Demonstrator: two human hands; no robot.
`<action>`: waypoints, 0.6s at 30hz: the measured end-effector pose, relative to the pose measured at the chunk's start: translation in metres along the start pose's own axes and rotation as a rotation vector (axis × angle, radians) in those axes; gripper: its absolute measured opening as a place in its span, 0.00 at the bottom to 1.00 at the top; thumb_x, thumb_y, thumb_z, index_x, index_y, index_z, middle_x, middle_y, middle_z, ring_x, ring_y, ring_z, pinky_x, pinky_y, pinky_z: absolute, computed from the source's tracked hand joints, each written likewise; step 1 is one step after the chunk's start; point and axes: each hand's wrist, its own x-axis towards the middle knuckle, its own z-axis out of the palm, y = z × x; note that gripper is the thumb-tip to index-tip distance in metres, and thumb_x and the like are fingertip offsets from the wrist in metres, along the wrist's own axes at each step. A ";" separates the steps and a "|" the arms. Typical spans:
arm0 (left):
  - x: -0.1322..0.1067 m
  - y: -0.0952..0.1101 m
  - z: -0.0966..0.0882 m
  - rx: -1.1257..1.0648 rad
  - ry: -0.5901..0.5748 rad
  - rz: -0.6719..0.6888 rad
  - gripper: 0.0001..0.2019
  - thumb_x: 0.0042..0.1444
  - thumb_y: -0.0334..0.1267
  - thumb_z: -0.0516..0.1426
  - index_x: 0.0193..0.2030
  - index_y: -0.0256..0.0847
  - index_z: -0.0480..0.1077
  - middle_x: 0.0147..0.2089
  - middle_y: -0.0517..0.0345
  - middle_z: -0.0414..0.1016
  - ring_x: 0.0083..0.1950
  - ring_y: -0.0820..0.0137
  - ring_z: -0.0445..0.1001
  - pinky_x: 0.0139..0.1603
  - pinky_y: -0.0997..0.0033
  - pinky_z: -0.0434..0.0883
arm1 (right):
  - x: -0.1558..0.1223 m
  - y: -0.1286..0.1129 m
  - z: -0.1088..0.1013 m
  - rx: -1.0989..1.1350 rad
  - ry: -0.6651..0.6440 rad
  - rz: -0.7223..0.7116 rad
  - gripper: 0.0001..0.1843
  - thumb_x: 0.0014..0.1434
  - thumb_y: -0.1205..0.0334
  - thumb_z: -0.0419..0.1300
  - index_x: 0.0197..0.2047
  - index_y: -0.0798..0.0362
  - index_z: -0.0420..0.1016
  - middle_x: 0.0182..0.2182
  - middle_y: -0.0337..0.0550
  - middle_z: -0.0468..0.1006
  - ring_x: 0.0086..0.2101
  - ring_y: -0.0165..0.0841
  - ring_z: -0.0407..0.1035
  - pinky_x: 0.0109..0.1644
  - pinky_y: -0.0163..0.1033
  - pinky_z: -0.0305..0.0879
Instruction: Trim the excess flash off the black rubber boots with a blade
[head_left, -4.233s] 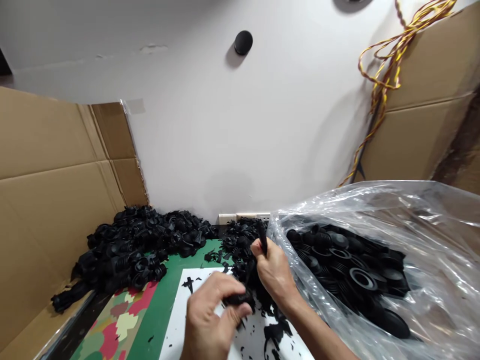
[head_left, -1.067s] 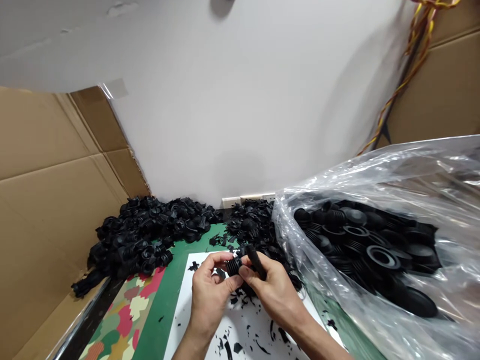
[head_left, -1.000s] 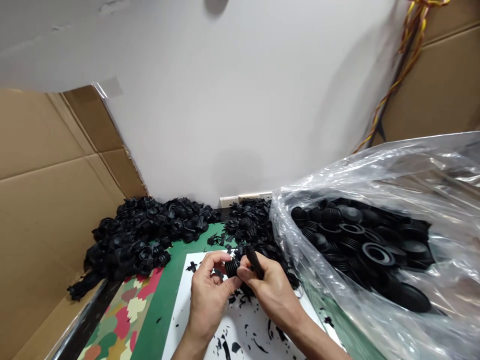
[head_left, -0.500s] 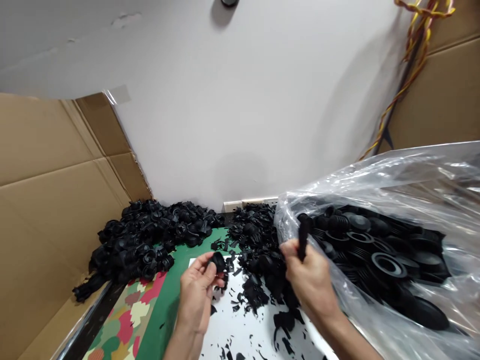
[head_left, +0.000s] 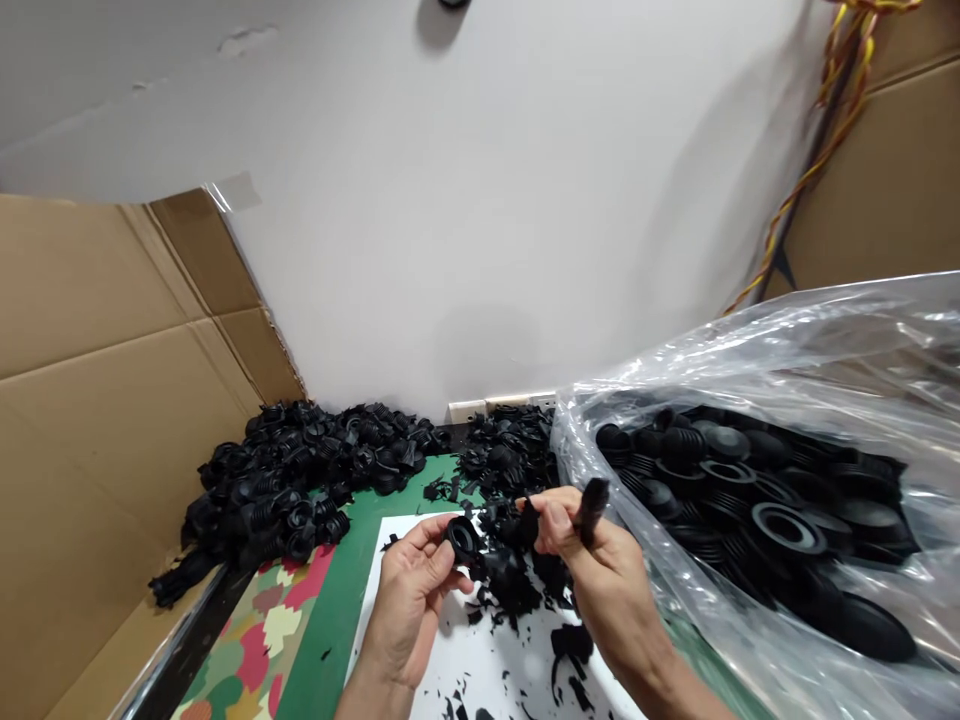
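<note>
A small round black rubber part [head_left: 463, 540] with a ring-shaped opening is pinched between the thumb and fingers of my left hand [head_left: 417, 572]. My right hand [head_left: 600, 560] is closed around a black-handled tool [head_left: 592, 508], whose working end is hidden. At the fingertips of that hand is a dark scrap [head_left: 529, 522], apparently a piece of black rubber. The two hands are apart, over a white sheet [head_left: 480, 655] strewn with black trimmings. Between and behind them lies a heap of black scraps [head_left: 514, 580].
At left is a pile of black ribbed rubber parts [head_left: 300, 480] on a green mat [head_left: 330, 620]. A clear plastic bag [head_left: 720, 370] at right holds several larger black parts. Cardboard [head_left: 112, 380], a wall [head_left: 487, 200] and twisted yellow-red wires [head_left: 810, 175] surround the table.
My right hand has moved left, closer to my left hand, and now has a dark scrap at its fingertips. My left hand shifted slightly right, with the rubber part's ring opening now showing.
</note>
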 end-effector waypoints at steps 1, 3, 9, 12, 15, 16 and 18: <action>0.000 0.000 0.000 0.011 0.004 -0.001 0.14 0.36 0.35 0.70 0.33 0.33 0.78 0.29 0.56 0.77 0.22 0.76 0.70 0.22 0.78 0.70 | 0.000 0.000 -0.001 0.010 -0.017 0.007 0.21 0.58 0.45 0.51 0.29 0.53 0.72 0.25 0.42 0.72 0.28 0.35 0.66 0.32 0.38 0.63; 0.002 0.000 -0.001 0.030 0.020 -0.021 0.14 0.36 0.34 0.70 0.33 0.33 0.78 0.27 0.57 0.76 0.21 0.76 0.69 0.21 0.78 0.70 | 0.001 -0.001 -0.001 -0.016 -0.070 0.060 0.21 0.57 0.44 0.52 0.26 0.53 0.72 0.24 0.41 0.72 0.27 0.35 0.66 0.30 0.38 0.62; 0.001 -0.003 0.000 0.091 0.021 -0.014 0.15 0.37 0.36 0.69 0.34 0.34 0.78 0.29 0.55 0.76 0.23 0.75 0.69 0.22 0.77 0.70 | -0.005 -0.007 0.013 -0.119 -0.264 0.101 0.09 0.53 0.60 0.56 0.32 0.53 0.76 0.30 0.44 0.77 0.32 0.39 0.71 0.37 0.41 0.65; -0.003 -0.003 0.005 0.166 -0.053 0.019 0.14 0.38 0.37 0.69 0.34 0.35 0.79 0.29 0.54 0.76 0.25 0.74 0.68 0.23 0.77 0.68 | -0.010 -0.009 0.020 -0.151 -0.369 0.068 0.08 0.53 0.64 0.56 0.26 0.53 0.74 0.25 0.41 0.73 0.28 0.35 0.68 0.32 0.37 0.63; -0.004 0.001 0.009 0.281 -0.171 0.021 0.12 0.41 0.37 0.67 0.34 0.35 0.80 0.26 0.56 0.74 0.25 0.74 0.65 0.23 0.77 0.65 | -0.008 -0.009 0.019 -0.123 -0.457 0.043 0.09 0.51 0.69 0.55 0.22 0.53 0.71 0.23 0.38 0.71 0.27 0.33 0.66 0.32 0.36 0.60; -0.004 0.002 0.008 0.326 -0.195 0.019 0.11 0.41 0.37 0.67 0.33 0.35 0.80 0.26 0.56 0.73 0.24 0.74 0.64 0.23 0.77 0.64 | -0.007 -0.008 0.017 -0.112 -0.461 0.028 0.09 0.50 0.71 0.54 0.20 0.53 0.70 0.23 0.37 0.71 0.27 0.32 0.65 0.32 0.35 0.59; -0.003 0.005 0.006 0.405 -0.211 0.005 0.11 0.39 0.36 0.68 0.32 0.35 0.81 0.26 0.56 0.74 0.23 0.76 0.64 0.23 0.77 0.63 | -0.002 -0.007 0.012 -0.060 -0.415 0.036 0.09 0.48 0.71 0.55 0.19 0.53 0.67 0.22 0.36 0.67 0.26 0.31 0.62 0.31 0.35 0.57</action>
